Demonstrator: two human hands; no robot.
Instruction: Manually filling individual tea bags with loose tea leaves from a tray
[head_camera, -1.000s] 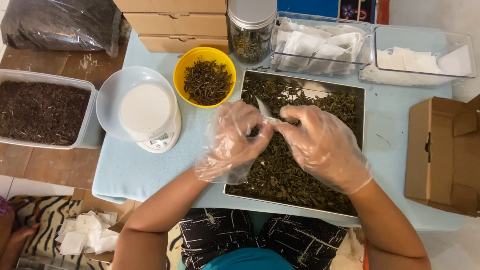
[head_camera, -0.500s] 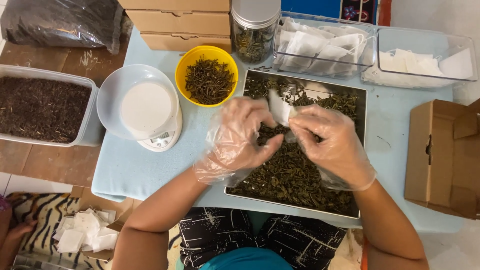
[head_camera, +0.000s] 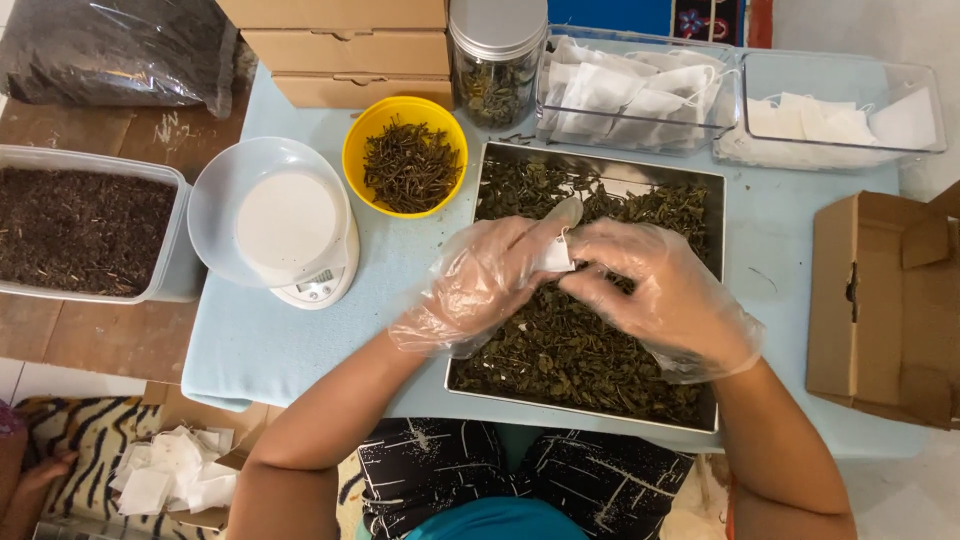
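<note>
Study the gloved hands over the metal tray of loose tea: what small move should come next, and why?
Probably spread the mouth of the small white bag and pinch in leaves from the metal tray. Both the left hand and right hand hold the bag between them just above the loose tea, and it looks flat, seemingly unfilled.

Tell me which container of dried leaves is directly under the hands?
The metal tray of green leaves: the left hand and right hand are over it. The yellow bowl, the jar and the plastic tub stand aside.
</note>
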